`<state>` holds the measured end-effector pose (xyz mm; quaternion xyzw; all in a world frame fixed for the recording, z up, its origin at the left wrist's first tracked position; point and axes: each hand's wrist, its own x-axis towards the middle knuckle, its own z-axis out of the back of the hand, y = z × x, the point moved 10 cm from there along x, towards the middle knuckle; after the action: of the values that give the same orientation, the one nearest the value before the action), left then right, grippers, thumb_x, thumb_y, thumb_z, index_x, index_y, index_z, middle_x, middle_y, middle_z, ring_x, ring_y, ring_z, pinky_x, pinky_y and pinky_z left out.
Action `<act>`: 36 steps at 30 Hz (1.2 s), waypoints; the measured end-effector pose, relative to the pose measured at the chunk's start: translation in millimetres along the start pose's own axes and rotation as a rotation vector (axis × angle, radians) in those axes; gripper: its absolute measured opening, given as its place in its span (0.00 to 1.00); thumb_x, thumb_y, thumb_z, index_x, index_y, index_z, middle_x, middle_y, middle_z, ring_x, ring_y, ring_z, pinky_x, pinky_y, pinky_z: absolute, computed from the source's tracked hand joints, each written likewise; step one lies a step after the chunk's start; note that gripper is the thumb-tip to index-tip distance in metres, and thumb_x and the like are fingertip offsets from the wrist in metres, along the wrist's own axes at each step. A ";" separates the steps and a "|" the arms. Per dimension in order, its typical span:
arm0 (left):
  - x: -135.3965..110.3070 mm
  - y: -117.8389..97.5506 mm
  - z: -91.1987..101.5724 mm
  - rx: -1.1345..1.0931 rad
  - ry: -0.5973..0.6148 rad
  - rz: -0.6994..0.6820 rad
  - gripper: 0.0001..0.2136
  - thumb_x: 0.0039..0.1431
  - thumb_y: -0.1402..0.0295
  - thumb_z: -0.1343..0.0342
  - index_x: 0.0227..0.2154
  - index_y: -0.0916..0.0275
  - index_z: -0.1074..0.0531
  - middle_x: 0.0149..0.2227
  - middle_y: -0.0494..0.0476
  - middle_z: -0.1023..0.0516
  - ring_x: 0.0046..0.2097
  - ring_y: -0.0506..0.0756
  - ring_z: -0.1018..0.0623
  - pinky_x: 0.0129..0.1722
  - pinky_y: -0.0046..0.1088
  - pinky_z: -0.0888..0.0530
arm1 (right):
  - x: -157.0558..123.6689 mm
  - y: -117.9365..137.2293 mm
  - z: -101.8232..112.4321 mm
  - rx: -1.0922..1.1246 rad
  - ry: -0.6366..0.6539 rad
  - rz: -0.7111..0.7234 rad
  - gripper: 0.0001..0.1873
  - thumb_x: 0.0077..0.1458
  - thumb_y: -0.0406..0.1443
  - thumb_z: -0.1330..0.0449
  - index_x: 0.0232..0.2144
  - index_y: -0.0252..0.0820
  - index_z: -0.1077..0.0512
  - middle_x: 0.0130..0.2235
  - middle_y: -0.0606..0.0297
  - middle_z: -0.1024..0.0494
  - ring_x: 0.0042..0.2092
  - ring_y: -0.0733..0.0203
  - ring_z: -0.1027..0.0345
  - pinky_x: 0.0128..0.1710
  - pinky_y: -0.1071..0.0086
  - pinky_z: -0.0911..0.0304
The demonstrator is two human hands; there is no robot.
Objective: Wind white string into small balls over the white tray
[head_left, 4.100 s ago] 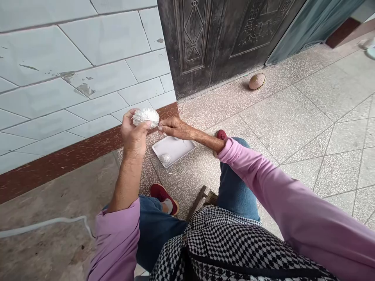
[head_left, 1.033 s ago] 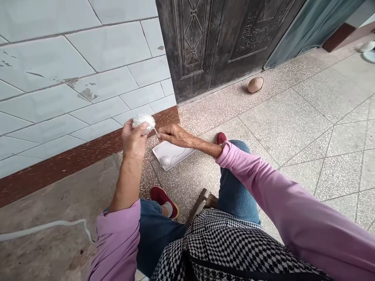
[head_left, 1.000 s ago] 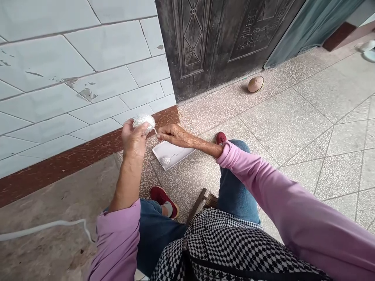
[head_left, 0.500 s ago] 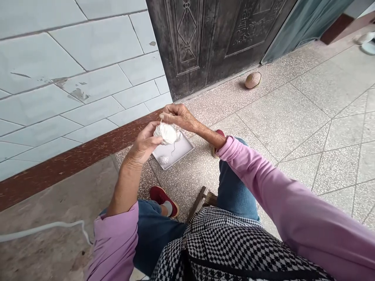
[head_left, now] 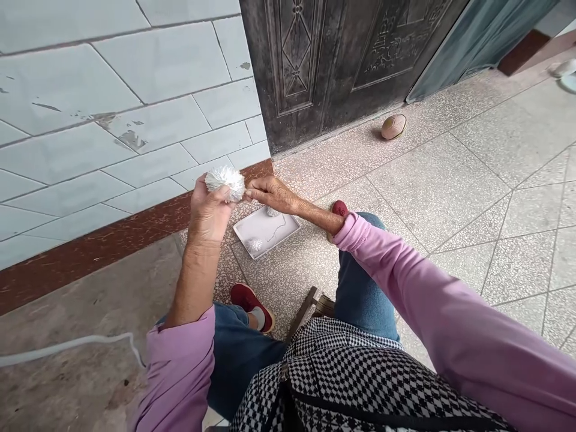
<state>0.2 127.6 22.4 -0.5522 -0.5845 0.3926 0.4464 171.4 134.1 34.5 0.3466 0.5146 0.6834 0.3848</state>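
Note:
A fluffy white pom-pom (head_left: 226,180) sits in my left hand (head_left: 209,207), gripped between thumb and fingers in front of the tiled wall. At its right edge is my right hand (head_left: 272,195), with the thumb and fingertips pinched together. What those fingertips hold, if anything, is too small to make out. Below the hands a shallow white tray (head_left: 279,235) rests on the floor. A small white pom-pom (head_left: 255,245) lies at its near left corner, and another white pom-pom (head_left: 272,211) is partly hidden by my right hand. A thin dark thread (head_left: 278,230) curls across the tray.
Dark carved doors (head_left: 306,78) stand ahead beside the white-tiled wall (head_left: 157,132). A pinkish-tan ball (head_left: 393,127) lies on the speckled floor near the doors. Between my legs is part of a wooden stool (head_left: 306,309). A pale hose (head_left: 76,345) runs along the floor at left.
My left hand has moved left and slightly up with the pom-pom, turning it so its bristly side shows. My right hand has lowered slightly beside it. More of the tray shows.

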 end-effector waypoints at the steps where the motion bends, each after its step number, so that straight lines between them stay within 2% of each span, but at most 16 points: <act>1: 3.0 3.5 5.1 0.039 0.007 -0.002 0.33 0.51 0.48 0.08 0.47 0.53 0.23 0.53 0.55 0.09 0.74 0.75 0.16 0.53 0.49 0.15 | -2.8 2.6 -3.2 -0.027 0.018 -0.006 0.24 0.86 0.21 0.35 0.32 0.40 0.22 0.31 0.72 0.28 0.38 0.63 0.36 0.45 0.65 0.41; 3: 8.7 10.9 13.8 0.124 0.023 -0.014 0.33 0.57 0.46 0.10 0.47 0.56 0.26 0.51 0.54 0.11 0.79 0.78 0.21 0.51 0.48 0.23 | -8.0 6.6 -8.4 -0.067 0.046 -0.025 0.24 0.86 0.22 0.35 0.32 0.40 0.22 0.30 0.72 0.28 0.38 0.62 0.36 0.45 0.64 0.41; 5: 13.3 15.4 23.9 0.184 -0.021 -0.052 0.34 0.60 0.43 0.12 0.47 0.58 0.28 0.49 0.53 0.13 0.80 0.78 0.22 0.50 0.48 0.29 | -12.2 9.9 -11.3 -0.079 0.065 -0.033 0.24 0.87 0.23 0.33 0.32 0.40 0.21 0.30 0.71 0.27 0.38 0.62 0.35 0.45 0.64 0.41; 6: 14.7 16.2 29.6 0.199 -0.073 -0.073 0.36 0.57 0.42 0.11 0.47 0.58 0.29 0.48 0.53 0.13 0.78 0.76 0.20 0.51 0.47 0.29 | -14.0 11.3 -12.5 -0.075 0.077 -0.028 0.23 0.87 0.25 0.31 0.33 0.41 0.20 0.31 0.71 0.26 0.38 0.61 0.34 0.45 0.64 0.41; 8: 15.0 16.9 37.6 0.216 -0.183 -0.102 0.40 0.46 0.43 0.07 0.47 0.55 0.29 0.48 0.52 0.14 0.68 0.70 0.14 0.50 0.42 0.24 | -16.6 13.6 -12.4 -0.060 0.089 -0.008 0.21 0.86 0.29 0.27 0.34 0.42 0.19 0.32 0.70 0.24 0.38 0.60 0.34 0.44 0.64 0.41; 10: 14.0 17.3 36.6 0.247 -0.233 -0.104 0.44 0.35 0.46 0.05 0.47 0.52 0.29 0.49 0.53 0.13 0.58 0.66 0.11 0.47 0.39 0.18 | -16.9 14.6 -9.0 -0.054 0.084 0.014 0.20 0.84 0.33 0.24 0.34 0.43 0.19 0.32 0.69 0.23 0.38 0.59 0.34 0.43 0.64 0.40; 12: 13.2 19.2 27.5 0.298 -0.201 -0.079 0.45 0.32 0.49 0.05 0.48 0.52 0.28 0.49 0.55 0.12 0.52 0.64 0.11 0.46 0.38 0.15 | -14.6 14.2 -2.3 -0.058 0.063 0.032 0.20 0.83 0.33 0.25 0.33 0.43 0.20 0.33 0.69 0.23 0.38 0.59 0.33 0.44 0.64 0.39; 17: 6.8 26.8 -0.2 0.400 -0.009 0.007 0.39 0.37 0.56 0.08 0.49 0.53 0.24 0.48 0.55 0.12 0.48 0.62 0.11 0.45 0.36 0.15 | -3.8 12.8 24.3 -0.037 -0.043 0.071 0.22 0.85 0.31 0.29 0.33 0.42 0.24 0.32 0.69 0.26 0.37 0.61 0.35 0.43 0.66 0.39; 22: -5.5 27.6 -28.2 0.242 0.178 0.058 0.35 0.42 0.58 0.11 0.53 0.56 0.19 0.50 0.59 0.10 0.49 0.63 0.12 0.48 0.39 0.13 | 0.1 9.3 46.5 0.064 -0.126 0.060 0.25 0.82 0.39 0.21 0.32 0.45 0.26 0.31 0.70 0.30 0.36 0.59 0.40 0.36 0.66 0.39; 25: -11.0 23.8 -40.3 0.136 0.261 0.061 0.34 0.47 0.57 0.11 0.55 0.57 0.16 0.52 0.61 0.10 0.51 0.63 0.12 0.51 0.41 0.12 | 3.9 3.7 47.6 0.131 -0.136 0.032 0.27 0.75 0.37 0.15 0.32 0.50 0.27 0.30 0.71 0.33 0.36 0.55 0.45 0.32 0.64 0.41; 27: -12.5 22.2 -42.9 0.077 0.277 0.067 0.36 0.47 0.57 0.09 0.58 0.57 0.14 0.54 0.62 0.09 0.53 0.64 0.11 0.52 0.40 0.11 | 9.0 -4.9 43.7 0.157 -0.131 -0.012 0.28 0.76 0.33 0.16 0.32 0.50 0.29 0.29 0.72 0.33 0.36 0.56 0.47 0.32 0.64 0.44; 30: -11.4 20.1 -38.9 -0.038 0.230 0.078 0.39 0.45 0.55 0.07 0.60 0.54 0.12 0.60 0.63 0.09 0.59 0.66 0.10 0.56 0.40 0.10 | 17.9 -21.4 33.9 0.171 -0.104 -0.078 0.27 0.88 0.26 0.30 0.33 0.46 0.31 0.28 0.75 0.36 0.34 0.62 0.50 0.35 0.66 0.47; 31: -10.4 19.3 -36.4 -0.076 0.204 0.081 0.38 0.45 0.54 0.06 0.59 0.54 0.11 0.60 0.63 0.09 0.59 0.66 0.10 0.57 0.40 0.10 | 20.4 -24.7 31.3 0.170 -0.099 -0.072 0.27 0.89 0.26 0.31 0.33 0.46 0.31 0.28 0.75 0.37 0.34 0.63 0.50 0.36 0.67 0.47; 34: -6.7 15.4 -28.8 -0.137 0.136 0.065 0.31 0.47 0.53 0.07 0.51 0.54 0.11 0.55 0.61 0.09 0.58 0.65 0.10 0.57 0.39 0.09 | 23.7 -25.0 27.3 0.141 -0.104 0.027 0.27 0.82 0.30 0.21 0.33 0.47 0.31 0.28 0.76 0.38 0.35 0.61 0.49 0.35 0.67 0.46; 36: -3.8 12.1 -24.1 -0.145 0.101 0.033 0.29 0.47 0.55 0.07 0.48 0.53 0.12 0.53 0.60 0.09 0.56 0.64 0.10 0.56 0.38 0.09 | 21.2 -21.4 24.7 0.094 -0.100 0.088 0.28 0.83 0.31 0.22 0.32 0.47 0.32 0.29 0.75 0.38 0.36 0.60 0.47 0.35 0.67 0.46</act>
<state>26.7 124.0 17.7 -0.6119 -0.5789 0.3280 0.4277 186.7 167.4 21.2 0.4203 0.5103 0.6565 0.3632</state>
